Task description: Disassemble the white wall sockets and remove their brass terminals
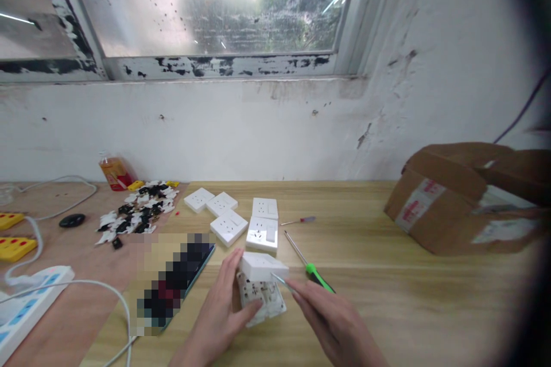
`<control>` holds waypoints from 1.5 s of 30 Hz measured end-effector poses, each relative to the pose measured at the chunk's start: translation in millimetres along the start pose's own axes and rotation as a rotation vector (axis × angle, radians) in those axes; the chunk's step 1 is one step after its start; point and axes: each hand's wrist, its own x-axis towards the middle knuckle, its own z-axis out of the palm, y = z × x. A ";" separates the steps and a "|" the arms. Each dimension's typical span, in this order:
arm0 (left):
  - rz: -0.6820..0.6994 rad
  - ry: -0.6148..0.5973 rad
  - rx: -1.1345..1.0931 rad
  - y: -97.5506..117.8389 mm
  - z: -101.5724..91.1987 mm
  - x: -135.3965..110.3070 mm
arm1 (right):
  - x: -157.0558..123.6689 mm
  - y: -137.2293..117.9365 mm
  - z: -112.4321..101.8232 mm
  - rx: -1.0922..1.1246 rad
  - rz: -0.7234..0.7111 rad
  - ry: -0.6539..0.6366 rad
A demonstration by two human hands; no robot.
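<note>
My left hand (pixel 221 312) grips a white wall socket (pixel 260 287) on the wooden table, thumb and fingers wrapped round its left and lower edge. The socket's front cover is lifted at the top, and its inner part shows below. My right hand (pixel 331 321) pinches a thin metal tool (pixel 279 281) whose tip touches the socket's right side. A green-handled screwdriver (pixel 307 261) lies just right of the socket, partly behind my right hand.
Several white sockets (pixel 235 218) lie beyond my hands, with a small red screwdriver (pixel 299 221). A phone (pixel 176 281), a pile of small black and white parts (pixel 138 212), a bottle (pixel 114 172), a power strip (pixel 26 309) and cables sit left. An open cardboard box (pixel 465 195) stands right.
</note>
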 end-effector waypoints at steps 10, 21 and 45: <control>0.093 0.034 0.260 10.2 1.5 9.2 | -18.2 6.0 -9.3 -0.017 -0.007 -0.177; 0.302 0.099 0.470 20.1 -1.8 13.2 | -20.8 -15.2 -48.5 -0.168 0.125 -0.095; 0.219 -0.366 0.466 -24.1 1.2 111.2 | -97.2 138.9 -88.7 -0.090 0.976 0.023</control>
